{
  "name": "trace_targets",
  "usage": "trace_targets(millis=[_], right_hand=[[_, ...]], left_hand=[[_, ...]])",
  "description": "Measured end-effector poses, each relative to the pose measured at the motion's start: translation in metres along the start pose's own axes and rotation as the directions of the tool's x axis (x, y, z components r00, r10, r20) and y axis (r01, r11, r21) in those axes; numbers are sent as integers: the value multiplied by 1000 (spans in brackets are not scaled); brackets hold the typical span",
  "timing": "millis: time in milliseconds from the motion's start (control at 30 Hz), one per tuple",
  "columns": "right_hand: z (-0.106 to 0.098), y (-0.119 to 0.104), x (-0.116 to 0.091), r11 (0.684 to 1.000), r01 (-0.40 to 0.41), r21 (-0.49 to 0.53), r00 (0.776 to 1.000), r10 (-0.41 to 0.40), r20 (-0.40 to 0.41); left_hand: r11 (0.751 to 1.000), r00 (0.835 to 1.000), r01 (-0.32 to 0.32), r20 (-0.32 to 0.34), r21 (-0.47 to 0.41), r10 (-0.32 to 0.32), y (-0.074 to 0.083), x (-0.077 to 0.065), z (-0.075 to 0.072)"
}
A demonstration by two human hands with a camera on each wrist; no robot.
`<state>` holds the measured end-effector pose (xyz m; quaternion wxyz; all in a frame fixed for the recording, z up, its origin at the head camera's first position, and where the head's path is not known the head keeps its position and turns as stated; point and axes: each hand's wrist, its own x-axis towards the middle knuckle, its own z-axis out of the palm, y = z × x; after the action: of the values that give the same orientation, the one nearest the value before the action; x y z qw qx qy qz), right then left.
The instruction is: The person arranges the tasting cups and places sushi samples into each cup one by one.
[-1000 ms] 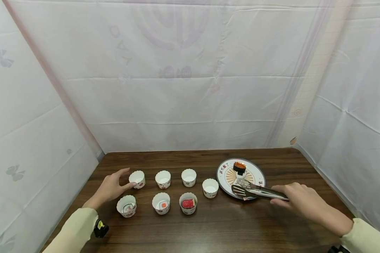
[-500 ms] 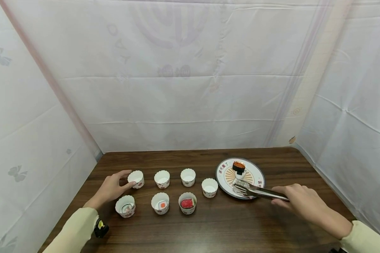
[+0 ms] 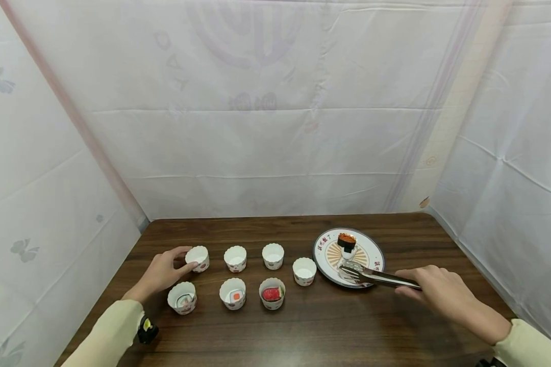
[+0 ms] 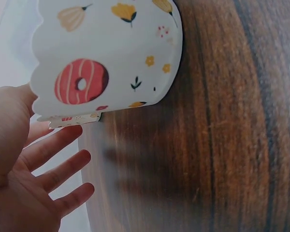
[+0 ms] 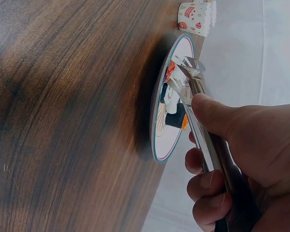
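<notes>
My left hand (image 3: 164, 272) holds the back-left paper cup (image 3: 197, 259) between thumb and index finger; the other fingers (image 4: 63, 180) stretch out loosely in the left wrist view. My right hand (image 3: 441, 295) grips metal tongs (image 3: 385, 278) by the handle. Their slotted tips lie close together low over the near part of the plate (image 3: 373, 250), next to a red-topped piece (image 5: 170, 71) in the right wrist view. Whether the tips pinch it cannot be told. Farther back on the plate sits a sushi piece with orange roe (image 3: 347, 240), with a white piece (image 3: 347, 256) before it.
Three front cups hold sushi: a pale piece (image 3: 183, 300), one with an orange centre (image 3: 236, 296), and a red-topped one (image 3: 272, 294). More cups stand behind: one (image 3: 235, 259), another (image 3: 273, 256), and one (image 3: 304, 271) left of the plate. White cloth (image 3: 275, 153) surrounds the brown table (image 3: 312, 331).
The tongs' tips have come closer together over the plate than a second ago. My left hand stays at the back-left cup, and the cups keep their places apart from a slight view shift.
</notes>
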<state>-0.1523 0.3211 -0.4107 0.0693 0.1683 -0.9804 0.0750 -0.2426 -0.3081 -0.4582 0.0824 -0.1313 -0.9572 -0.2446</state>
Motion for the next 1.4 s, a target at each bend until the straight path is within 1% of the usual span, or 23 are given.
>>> trace_targets(millis=[567,800,933,1100,1400], right_hand=[[2,2,1,1000,8,-7,1000,-8,-26],[2,3,1,1000,25,-4,999,-25,-38],[1,3,2,999,33,-4,999,-33,-32],[-2,5,4,999,50,-6,998,-50,-25],[-9,3,8,997,59,-42,996,-62,-57]], left_hand=[[1000,1000,17,-2,-8,-17,-2,-1,1],[1000,1000,18,1,-8,-18,-3,-1,1],[1000,1000,19,5,-6,-19,-2,0,1],[1000,1000,11,5,-7,-11,-1,0,0],[1000,1000,-8,-2,7,8,-4,2,2]])
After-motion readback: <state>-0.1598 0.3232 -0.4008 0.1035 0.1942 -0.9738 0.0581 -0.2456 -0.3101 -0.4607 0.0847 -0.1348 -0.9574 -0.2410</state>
